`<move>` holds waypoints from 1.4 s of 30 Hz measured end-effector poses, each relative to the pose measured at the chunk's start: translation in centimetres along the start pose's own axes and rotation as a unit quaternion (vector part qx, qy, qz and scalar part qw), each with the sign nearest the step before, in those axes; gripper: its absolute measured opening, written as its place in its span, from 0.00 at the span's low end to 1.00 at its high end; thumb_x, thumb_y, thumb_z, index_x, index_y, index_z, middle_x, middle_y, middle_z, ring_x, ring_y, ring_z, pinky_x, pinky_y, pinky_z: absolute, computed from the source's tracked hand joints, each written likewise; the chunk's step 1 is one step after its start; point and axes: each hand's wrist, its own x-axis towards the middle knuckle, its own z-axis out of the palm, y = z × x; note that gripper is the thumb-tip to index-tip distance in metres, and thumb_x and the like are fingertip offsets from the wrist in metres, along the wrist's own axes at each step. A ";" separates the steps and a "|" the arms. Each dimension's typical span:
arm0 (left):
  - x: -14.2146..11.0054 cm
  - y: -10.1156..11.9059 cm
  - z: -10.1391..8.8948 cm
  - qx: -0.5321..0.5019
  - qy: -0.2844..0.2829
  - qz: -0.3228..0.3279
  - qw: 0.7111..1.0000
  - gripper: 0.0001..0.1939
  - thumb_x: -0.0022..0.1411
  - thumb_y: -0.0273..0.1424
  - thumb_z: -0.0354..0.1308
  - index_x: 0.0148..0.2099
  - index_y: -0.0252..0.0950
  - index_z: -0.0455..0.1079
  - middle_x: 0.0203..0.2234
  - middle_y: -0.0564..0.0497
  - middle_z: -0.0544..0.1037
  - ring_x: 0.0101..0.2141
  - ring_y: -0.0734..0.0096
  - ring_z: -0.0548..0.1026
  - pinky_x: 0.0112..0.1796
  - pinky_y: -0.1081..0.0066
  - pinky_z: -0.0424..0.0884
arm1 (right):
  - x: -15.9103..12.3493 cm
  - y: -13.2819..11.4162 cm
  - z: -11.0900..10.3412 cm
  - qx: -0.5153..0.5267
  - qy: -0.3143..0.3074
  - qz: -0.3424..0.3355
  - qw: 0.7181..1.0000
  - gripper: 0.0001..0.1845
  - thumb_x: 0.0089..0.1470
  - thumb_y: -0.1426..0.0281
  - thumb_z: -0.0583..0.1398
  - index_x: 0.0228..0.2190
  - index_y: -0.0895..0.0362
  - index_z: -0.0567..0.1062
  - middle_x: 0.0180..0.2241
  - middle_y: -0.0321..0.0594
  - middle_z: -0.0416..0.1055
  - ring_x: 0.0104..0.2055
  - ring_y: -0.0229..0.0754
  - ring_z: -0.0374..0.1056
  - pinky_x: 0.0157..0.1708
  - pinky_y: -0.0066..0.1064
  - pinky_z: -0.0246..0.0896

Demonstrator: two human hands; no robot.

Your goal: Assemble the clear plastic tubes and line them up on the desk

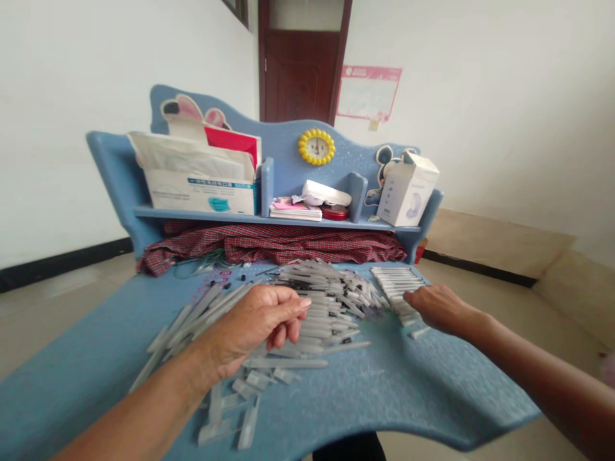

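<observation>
My left hand (257,323) hovers over a loose heap of clear plastic tubes and caps (317,301) on the blue desk (384,390); its fingers are curled under, and what they hold, if anything, is hidden. My right hand (435,307) rests at the near end of a neat row of tubes (396,282) at the right, fingers bent down onto them. More loose tubes (192,317) fan out left of my left hand, and short caps (250,384) lie near the front edge.
A red checked cloth (273,246) lies bunched under the desk's shelf (202,214). The shelf carries a mask box (202,189), papers, a red tin, a white carton (406,189) and a yellow clock (316,147). A brown door (300,70) stands behind.
</observation>
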 end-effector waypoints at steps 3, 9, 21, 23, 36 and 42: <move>0.0 0.0 -0.1 0.002 0.004 -0.001 1.000 0.17 0.55 0.43 0.55 0.27 0.32 0.67 0.17 0.55 0.70 0.16 0.80 0.62 0.18 0.79 0.55 | -0.1 -1.0 -0.6 0.010 0.007 -0.013 1.000 0.16 0.51 0.85 0.50 0.36 0.61 0.74 0.31 0.49 0.76 0.34 0.48 0.74 0.28 0.31 0.60; 0.1 -0.2 -0.1 0.015 0.010 0.006 1.000 0.18 0.56 0.43 0.54 0.25 0.33 0.65 0.17 0.55 0.71 0.16 0.80 0.63 0.18 0.78 0.55 | -0.1 -4.0 -2.7 0.095 0.049 -0.049 0.993 0.10 0.56 0.69 0.55 0.35 0.59 0.75 0.29 0.48 0.76 0.33 0.48 0.73 0.28 0.31 0.58; -0.2 0.2 -0.1 0.027 0.033 0.009 0.999 0.17 0.55 0.42 0.53 0.25 0.33 0.65 0.15 0.55 0.71 0.15 0.79 0.61 0.19 0.77 0.55 | 3.4 -7.3 -4.6 0.139 0.057 -0.014 0.989 0.13 0.55 0.66 0.54 0.33 0.60 0.76 0.30 0.49 0.76 0.33 0.46 0.72 0.31 0.31 0.61; -0.2 0.2 -0.2 0.028 0.034 0.011 0.999 0.16 0.55 0.42 0.53 0.26 0.33 0.65 0.15 0.55 0.71 0.16 0.79 0.62 0.19 0.77 0.55 | 3.7 -7.6 -4.3 0.141 0.055 -0.011 0.988 0.12 0.53 0.67 0.55 0.32 0.60 0.77 0.30 0.50 0.76 0.33 0.46 0.72 0.31 0.31 0.62; -0.2 -0.1 0.0 0.063 0.060 0.053 0.995 0.16 0.56 0.41 0.52 0.25 0.34 0.65 0.16 0.54 0.72 0.16 0.78 0.63 0.19 0.76 0.58 | 0.1 -3.9 -5.0 0.111 0.038 0.057 0.991 0.13 0.52 0.69 0.52 0.28 0.58 0.76 0.29 0.49 0.75 0.30 0.46 0.71 0.26 0.30 0.53; -0.4 -0.8 1.5 0.318 0.204 0.266 0.887 0.08 0.59 0.33 0.54 0.37 0.35 0.71 0.27 0.49 0.78 0.30 0.67 0.75 0.33 0.71 0.69 | -2.7 -4.0 -6.5 0.116 0.110 0.049 0.986 0.12 0.55 0.66 0.53 0.27 0.56 0.73 0.23 0.41 0.73 0.25 0.40 0.67 0.23 0.30 0.44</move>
